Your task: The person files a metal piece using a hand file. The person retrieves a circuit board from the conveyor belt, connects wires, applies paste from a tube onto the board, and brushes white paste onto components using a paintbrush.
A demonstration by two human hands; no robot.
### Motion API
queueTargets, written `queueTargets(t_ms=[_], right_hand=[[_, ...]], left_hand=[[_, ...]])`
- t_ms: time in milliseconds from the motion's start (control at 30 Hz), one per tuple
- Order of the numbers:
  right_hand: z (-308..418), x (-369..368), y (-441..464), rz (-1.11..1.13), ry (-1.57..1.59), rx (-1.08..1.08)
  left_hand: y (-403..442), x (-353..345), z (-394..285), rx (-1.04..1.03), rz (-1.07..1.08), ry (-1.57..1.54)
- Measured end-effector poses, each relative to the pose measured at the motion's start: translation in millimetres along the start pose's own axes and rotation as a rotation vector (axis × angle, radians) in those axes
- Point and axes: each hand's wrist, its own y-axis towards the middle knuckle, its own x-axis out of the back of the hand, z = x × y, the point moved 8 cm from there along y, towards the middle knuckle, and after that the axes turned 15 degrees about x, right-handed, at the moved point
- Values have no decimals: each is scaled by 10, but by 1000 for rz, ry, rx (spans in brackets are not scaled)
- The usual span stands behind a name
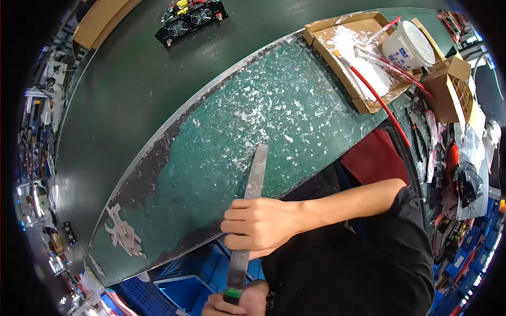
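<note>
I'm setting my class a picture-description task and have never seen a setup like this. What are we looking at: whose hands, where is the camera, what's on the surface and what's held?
There is no machine here, only a person's two bare hands. The single picture comes from a camera worn on that person's head, looking forward and down; the view is curved at the edges.

The right hand is closed around a long metal blade. The left hand, partly cut off below, holds its near end, by a green band.

White flecks and pale scraps lie on the green work surface. A cardboard tray holds white material. Farther off sits a black device with two fans.
</note>
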Motion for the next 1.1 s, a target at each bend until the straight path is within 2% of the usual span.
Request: queueTargets(t_ms=[100,200,300,333,367,433,533,567,633,700,733,767,833,867,900,1000,1033,1100], right_hand=[[-46,-15,54,-124,-37,0],[-174,-117,25,-26,41,-40],[-473,-35,-14,14,0,-132],[-603,42,-23,-19,-45,-123],[-724,128,-36,-51,-92,-114],[-760,147,-26,-4,-143,-168],[-385,-1,27,-163,86,-181],[-260,-84,23,-167,59,-159],[-304,-136,-24,-144,-3,-83],[-677,8,-66,-26,-75,-150],[-862,65,-92,-15,-100,-159],[-966,128,-86,-51,-74,-154],[-827,132,-3,-70,-20,-185],[-664,54,33,-89,43,-180],[-490,-57,49,-108,103,-173],[-336,-183,7,-35,28,-130],[-448,-127,-19,-77,63,-131],[-813,61,-129,53,-87,-194]], left_hand=[[-35,-23,-53,-48,101,-67],[-7,-115,130,52,217,-238],[28,-24,372,140,186,-113],[-3,44,487,173,93,-86],[24,11,601,218,171,60],[-42,0,667,181,120,5],[-7,-89,278,52,210,-149],[15,-126,180,72,233,-168],[-45,-10,214,72,141,-152],[-96,178,551,156,42,-97],[-79,220,757,289,3,-62],[-40,160,847,305,43,-55],[-17,59,687,259,-5,-11],[-41,50,536,136,117,-164],[-9,-27,328,13,64,-107],[-53,7,213,18,135,-153],[-72,76,319,81,65,-106],[-94,171,781,256,85,-189]])
